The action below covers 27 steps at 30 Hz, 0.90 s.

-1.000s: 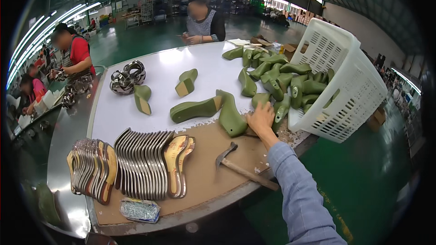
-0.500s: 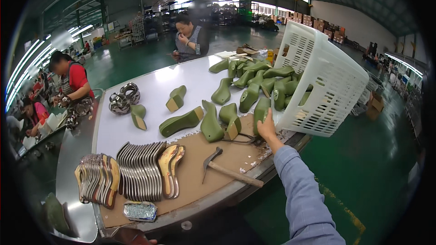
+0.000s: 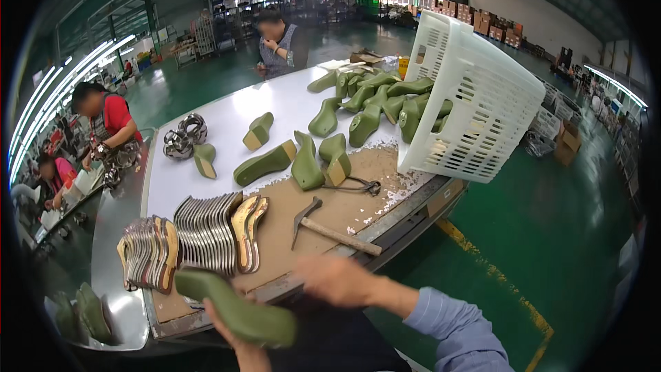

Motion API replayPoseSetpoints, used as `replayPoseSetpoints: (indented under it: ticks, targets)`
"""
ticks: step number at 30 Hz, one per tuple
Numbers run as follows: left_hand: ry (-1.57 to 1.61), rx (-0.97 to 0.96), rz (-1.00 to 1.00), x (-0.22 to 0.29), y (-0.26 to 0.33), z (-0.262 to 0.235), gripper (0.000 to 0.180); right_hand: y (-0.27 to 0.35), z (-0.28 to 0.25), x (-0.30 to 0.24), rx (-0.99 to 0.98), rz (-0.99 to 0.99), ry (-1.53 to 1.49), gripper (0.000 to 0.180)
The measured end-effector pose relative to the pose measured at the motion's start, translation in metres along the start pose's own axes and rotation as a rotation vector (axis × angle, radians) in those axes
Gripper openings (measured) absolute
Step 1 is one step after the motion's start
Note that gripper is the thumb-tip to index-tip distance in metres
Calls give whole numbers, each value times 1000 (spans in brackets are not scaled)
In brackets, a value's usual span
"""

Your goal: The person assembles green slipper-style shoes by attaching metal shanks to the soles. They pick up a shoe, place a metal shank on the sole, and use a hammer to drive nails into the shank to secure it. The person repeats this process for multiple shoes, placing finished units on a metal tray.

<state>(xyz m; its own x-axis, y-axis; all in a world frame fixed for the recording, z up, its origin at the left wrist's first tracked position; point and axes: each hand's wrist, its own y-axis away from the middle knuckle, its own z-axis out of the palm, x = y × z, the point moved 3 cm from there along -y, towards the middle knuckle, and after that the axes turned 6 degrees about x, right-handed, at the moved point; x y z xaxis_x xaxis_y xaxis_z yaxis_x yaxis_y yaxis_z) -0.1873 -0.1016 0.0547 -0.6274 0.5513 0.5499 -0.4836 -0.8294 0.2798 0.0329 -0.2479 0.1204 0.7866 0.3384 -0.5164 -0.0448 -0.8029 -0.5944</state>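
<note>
Gripping a green shoe last (image 3: pixel 237 312) below the bench's (image 3: pixel 227 120) near edge, the left hand (image 3: pixel 242 344) stays closed around it while the blurred right hand (image 3: pixel 335 280) hovers alongside, grip indiscernible.

- Brown cardboard boxes (image 3: pixel 475 19) stacked in a row along the far wall at upper right, behind the tilted white basket (image 3: pixel 482 96); too small to show any markings
- Two more brown cardboard cartons (image 3: pixel 567 143) on the green floor at right, just beyond the basket's base; one sits upon the other
- A small yellow container (image 3: pixel 403 65) at the far end of the desk (image 3: pixel 227 120), just left of the basket's rim; its label cannot be made out
</note>
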Motion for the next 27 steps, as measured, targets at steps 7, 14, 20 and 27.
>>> replayPoseSetpoints:
  ticks: [7, 14, 20, 27]
  targets:
    - [79, -83, -78, 46, 92, -129, 61, 70, -117, 198, 770, 854, 577, 27]
    - [71, 157, -210, 38, 144, -168, 59, 102, -153, 272, 490, 818, 837, 40]
    - [12, 228, -199, 22, 139, -161, 70, 93, -154, 285, 150, 987, 884, 59]
    - [22, 283, -206, 7, 108, -140, 75, 49, -173, 177, -319, 1087, 726, 45]
